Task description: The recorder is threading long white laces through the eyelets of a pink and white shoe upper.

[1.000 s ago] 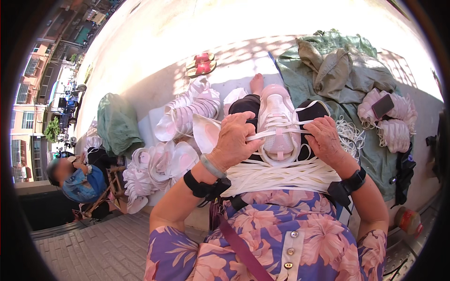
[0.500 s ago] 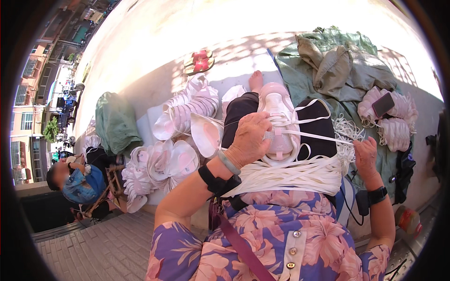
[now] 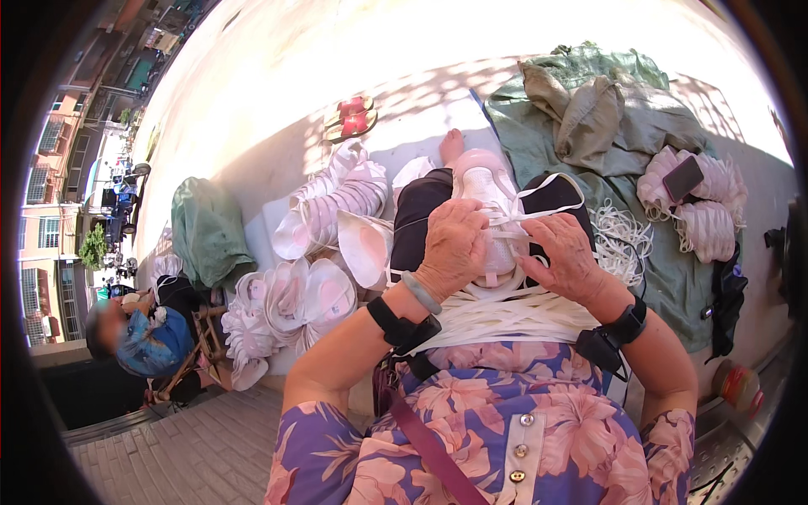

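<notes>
A pale pink and white shoe upper (image 3: 480, 178) rests on my lap between my thighs. White shoelace (image 3: 551, 205) runs through its eyelets and loops out to its right. My left hand (image 3: 453, 246) is closed at the upper's left side, its fingertips pinching at the lacing. Close beside it, my right hand (image 3: 566, 254) has bent fingers closed on the shoelace near the eyelets. Both hands partly hide the lacing and the heel end. A thick bundle of white laces (image 3: 513, 318) lies across my lap below the hands.
Nested shoe uppers (image 3: 343, 202) and more stacks (image 3: 310, 295) lie on the left. On the right are loose laces (image 3: 621, 240), a green cloth (image 3: 665, 295), and bundled pink pieces (image 3: 707, 229) under a phone (image 3: 683, 178). Sandals (image 3: 352, 120) sit ahead; another person (image 3: 156, 337) sits far left.
My right hand has moved left from the far right, where it held a lace stretched taut, to the shoe upper's eyelets. The left hand stays at the upper's left side.
</notes>
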Demonstrator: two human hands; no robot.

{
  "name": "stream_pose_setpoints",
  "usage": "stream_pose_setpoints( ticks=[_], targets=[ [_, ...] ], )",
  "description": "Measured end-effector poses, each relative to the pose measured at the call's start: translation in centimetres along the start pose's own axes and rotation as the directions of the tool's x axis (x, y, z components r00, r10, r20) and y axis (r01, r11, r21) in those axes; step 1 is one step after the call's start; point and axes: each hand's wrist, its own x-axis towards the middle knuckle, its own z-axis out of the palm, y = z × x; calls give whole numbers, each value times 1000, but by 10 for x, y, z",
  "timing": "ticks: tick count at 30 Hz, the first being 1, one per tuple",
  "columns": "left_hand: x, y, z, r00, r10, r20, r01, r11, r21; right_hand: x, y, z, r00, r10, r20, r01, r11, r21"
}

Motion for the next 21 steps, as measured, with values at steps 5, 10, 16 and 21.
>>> stream_pose_setpoints(
  ticks=[5,10,16,21],
  targets=[
    [-8,-16,-15,993,-111,-41,110,993,-30,12,-6,14,988,136,80,-131,990,-61],
    [-10,-10,-15,1000,-25,13,25,999,39,12,12,18,893,414,177,-446,865,229],
    [-1,-8,-10,986,-83,143,72,994,81,14,21,18,849,425,315,-524,754,397],
    [9,-7,-11,958,-72,278,43,993,112,9,30,22,836,413,361,-549,656,518]
  ],
)
